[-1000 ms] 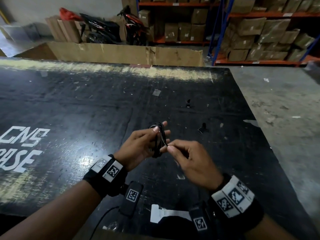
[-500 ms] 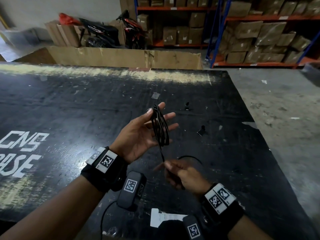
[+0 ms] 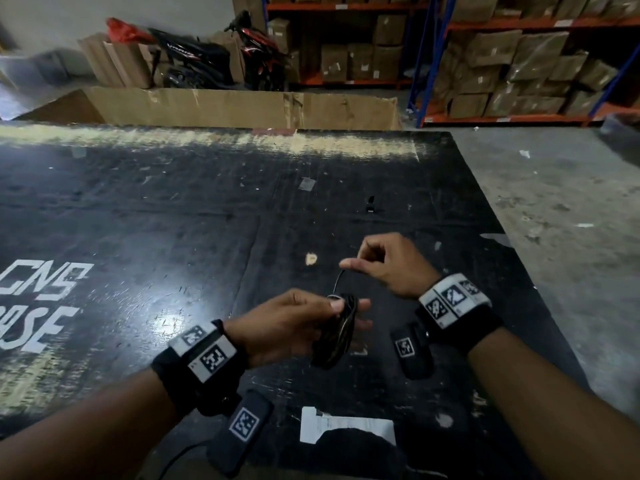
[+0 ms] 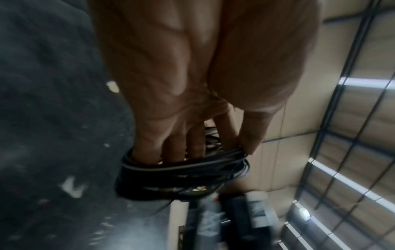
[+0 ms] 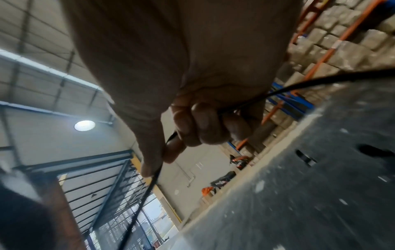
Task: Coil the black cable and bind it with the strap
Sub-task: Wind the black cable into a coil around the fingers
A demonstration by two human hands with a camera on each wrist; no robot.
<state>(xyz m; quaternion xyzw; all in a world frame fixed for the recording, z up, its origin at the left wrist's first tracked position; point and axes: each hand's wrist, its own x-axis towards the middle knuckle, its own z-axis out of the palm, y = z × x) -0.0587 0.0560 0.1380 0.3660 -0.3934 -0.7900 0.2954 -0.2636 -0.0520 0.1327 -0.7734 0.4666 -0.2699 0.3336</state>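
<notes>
The black cable is wound in several loops around my left hand's fingers, above the black table. In the left wrist view the coil wraps the fingers and the thumb presses on it. My right hand is just beyond and to the right of the coil. It pinches the cable's free strand between thumb and forefinger. The right wrist view shows that strand running through the curled fingers. A small black piece, perhaps the strap, lies farther back on the table.
A white paper label lies at the table's near edge. Beyond the far edge stands a long cardboard sheet, with motorbikes and shelves of boxes behind. Concrete floor lies to the right.
My right hand has swung from below the coil up and away to its far right side, taking the free strand with it. My left hand has dropped lower, its thumb pressed onto the loops.
</notes>
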